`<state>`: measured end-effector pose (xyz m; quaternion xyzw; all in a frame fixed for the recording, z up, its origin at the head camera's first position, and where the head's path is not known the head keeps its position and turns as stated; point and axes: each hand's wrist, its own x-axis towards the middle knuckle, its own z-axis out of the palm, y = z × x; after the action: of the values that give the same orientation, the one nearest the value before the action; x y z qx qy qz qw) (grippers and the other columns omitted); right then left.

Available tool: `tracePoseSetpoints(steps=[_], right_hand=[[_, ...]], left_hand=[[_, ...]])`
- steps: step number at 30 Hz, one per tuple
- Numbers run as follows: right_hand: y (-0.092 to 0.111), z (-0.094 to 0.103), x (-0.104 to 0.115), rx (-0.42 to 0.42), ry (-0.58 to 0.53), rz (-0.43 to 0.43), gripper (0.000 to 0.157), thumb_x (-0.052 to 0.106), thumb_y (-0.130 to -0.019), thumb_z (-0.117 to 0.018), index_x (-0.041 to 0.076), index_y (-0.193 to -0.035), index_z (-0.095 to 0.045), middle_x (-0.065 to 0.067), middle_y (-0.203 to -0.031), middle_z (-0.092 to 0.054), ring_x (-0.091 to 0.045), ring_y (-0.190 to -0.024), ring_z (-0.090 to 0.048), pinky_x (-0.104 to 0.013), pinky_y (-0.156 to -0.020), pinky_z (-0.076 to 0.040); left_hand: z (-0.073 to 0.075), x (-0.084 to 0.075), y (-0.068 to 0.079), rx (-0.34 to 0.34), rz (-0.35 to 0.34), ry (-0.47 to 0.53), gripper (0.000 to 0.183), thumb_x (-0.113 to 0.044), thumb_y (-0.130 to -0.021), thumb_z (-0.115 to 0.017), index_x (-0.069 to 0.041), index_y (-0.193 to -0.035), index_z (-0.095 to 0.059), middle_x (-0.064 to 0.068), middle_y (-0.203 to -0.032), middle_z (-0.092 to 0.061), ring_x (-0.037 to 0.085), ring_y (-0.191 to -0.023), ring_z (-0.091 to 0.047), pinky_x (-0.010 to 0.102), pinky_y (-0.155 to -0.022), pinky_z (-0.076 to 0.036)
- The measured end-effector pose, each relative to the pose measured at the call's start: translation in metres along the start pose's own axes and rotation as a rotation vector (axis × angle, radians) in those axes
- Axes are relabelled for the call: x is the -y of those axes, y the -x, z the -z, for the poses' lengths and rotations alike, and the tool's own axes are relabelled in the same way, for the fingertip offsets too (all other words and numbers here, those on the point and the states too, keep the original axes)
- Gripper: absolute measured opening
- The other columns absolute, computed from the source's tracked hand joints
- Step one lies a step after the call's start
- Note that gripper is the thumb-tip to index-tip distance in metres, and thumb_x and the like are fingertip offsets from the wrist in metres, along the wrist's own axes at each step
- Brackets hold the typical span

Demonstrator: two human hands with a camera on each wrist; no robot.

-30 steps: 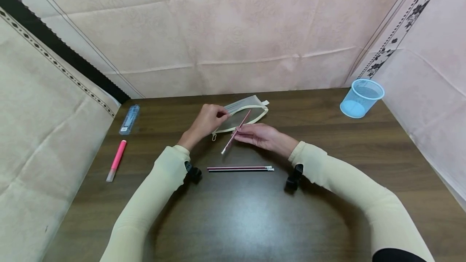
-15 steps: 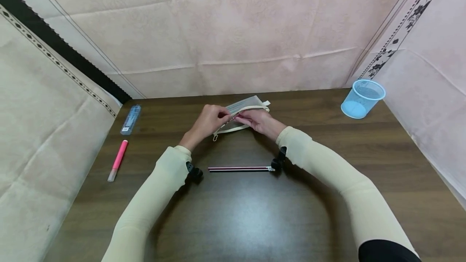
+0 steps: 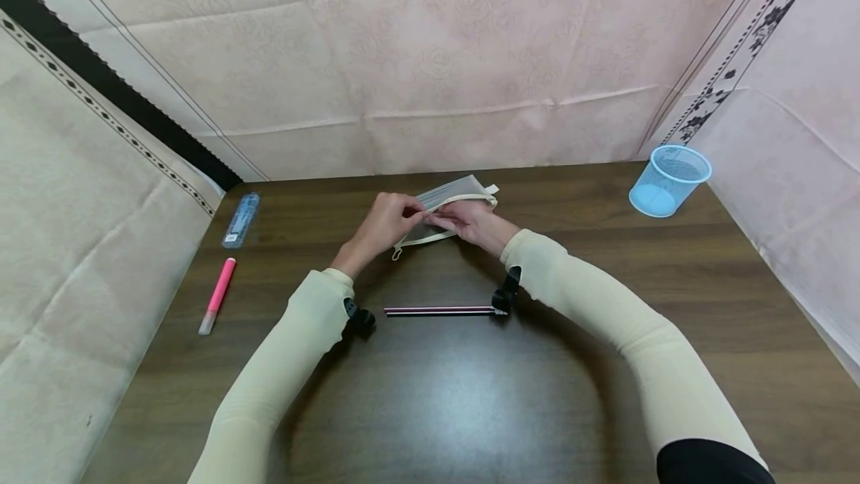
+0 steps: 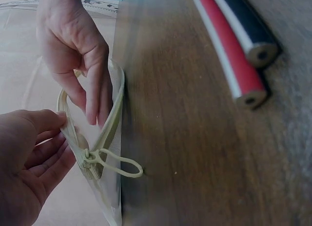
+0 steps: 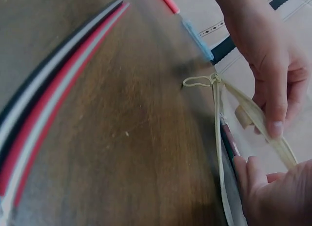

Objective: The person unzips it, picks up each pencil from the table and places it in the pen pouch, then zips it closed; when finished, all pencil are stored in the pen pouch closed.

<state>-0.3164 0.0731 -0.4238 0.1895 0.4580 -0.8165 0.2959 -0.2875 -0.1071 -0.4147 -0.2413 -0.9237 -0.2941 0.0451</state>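
Note:
A zippered pouch [image 3: 437,234] with a grey see-through body and a cream zip lies near the table's back edge, its mouth spread. My left hand [image 3: 386,221] pinches one zip edge between thumb and fingers. My right hand [image 3: 473,219] has its fingers inside the mouth. In the right wrist view, a pink pencil [image 5: 230,139] with a silver end lies within the pouch, fingertips against its shaft; the rest is hidden by the hand. In front of the pouch, two striped pencils [image 3: 437,311], one red and one black, lie side by side, partly covered by the right wrist camera.
A blue mesh-walled cup [image 3: 668,181] stands at the back right. Along the left edge lie a blue clear-plastic case [image 3: 240,221] and a pink marker-like pen [image 3: 218,296]. Pale cloth [image 3: 430,66] hangs behind the table and along both sides.
My right hand has moved away from me and left, carrying the pink pencil into the pouch's mouth. My left hand has stayed at the zip edge.

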Motion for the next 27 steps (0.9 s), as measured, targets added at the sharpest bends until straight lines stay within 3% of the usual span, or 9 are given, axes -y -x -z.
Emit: tracePoseSetpoints(steps=[4,9,15,20,24,27], right_hand=[[0.006,0.001,-0.002,0.016,0.023,0.019,0.046,-0.01,-0.104,-0.037,-0.007,-0.15,-0.038,-0.023,-0.155,-0.041,-0.028,-0.143,-0.044,-0.027,-0.11,-0.04],[0.02,0.004,-0.006,0.059,0.153,0.052,0.043,-0.01,-0.103,-0.042,-0.012,-0.146,-0.042,-0.027,-0.152,-0.045,-0.03,-0.14,-0.047,-0.03,-0.11,-0.042],[0.044,0.005,-0.014,0.139,0.42,0.094,0.036,-0.006,-0.102,-0.046,-0.014,-0.137,-0.051,-0.033,-0.143,-0.053,-0.026,-0.11,-0.07,-0.036,-0.103,-0.051],[0.063,0.004,-0.029,0.244,0.825,0.234,0.027,-0.002,-0.099,-0.056,-0.012,-0.123,-0.065,-0.03,-0.122,-0.068,-0.017,-0.088,-0.072,-0.038,-0.09,-0.059],[0.075,0.006,-0.043,0.353,1.316,0.471,0.015,0.004,-0.093,-0.067,-0.002,-0.103,-0.077,-0.013,-0.095,-0.078,-0.008,-0.077,-0.068,-0.027,-0.076,-0.058],[0.083,0.007,-0.052,0.413,1.579,0.616,0.009,0.009,-0.091,-0.071,0.007,-0.094,-0.08,0.0,-0.084,-0.077,0.0,-0.073,-0.064,-0.019,-0.072,-0.052]], left_hand=[[-0.001,-0.001,0.0,-0.009,-0.009,-0.004,0.014,-0.016,-0.096,-0.069,-0.006,-0.099,-0.079,0.007,-0.093,-0.076,0.016,-0.079,-0.065,0.031,-0.07,-0.054],[-0.001,0.0,0.001,-0.01,-0.019,-0.001,0.014,-0.015,-0.096,-0.069,-0.005,-0.098,-0.079,0.008,-0.092,-0.077,0.017,-0.08,-0.067,0.032,-0.072,-0.055],[-0.001,0.002,0.0,-0.024,-0.036,-0.008,0.014,-0.015,-0.096,-0.07,-0.005,-0.1,-0.079,0.009,-0.095,-0.077,0.018,-0.082,-0.069,0.034,-0.075,-0.057],[0.0,0.003,0.002,-0.018,-0.027,-0.002,0.016,-0.017,-0.097,-0.069,-0.005,-0.103,-0.079,0.009,-0.098,-0.077,0.019,-0.082,-0.066,0.034,-0.076,-0.057],[0.0,0.002,0.003,-0.007,-0.005,0.005,0.018,-0.018,-0.097,-0.068,-0.006,-0.105,-0.079,0.008,-0.098,-0.077,0.018,-0.081,-0.064,0.033,-0.074,-0.055],[0.0,0.001,0.002,-0.006,0.0,0.006,0.018,-0.018,-0.097,-0.068,-0.006,-0.104,-0.079,0.008,-0.098,-0.077,0.017,-0.081,-0.064,0.033,-0.073,-0.055]])
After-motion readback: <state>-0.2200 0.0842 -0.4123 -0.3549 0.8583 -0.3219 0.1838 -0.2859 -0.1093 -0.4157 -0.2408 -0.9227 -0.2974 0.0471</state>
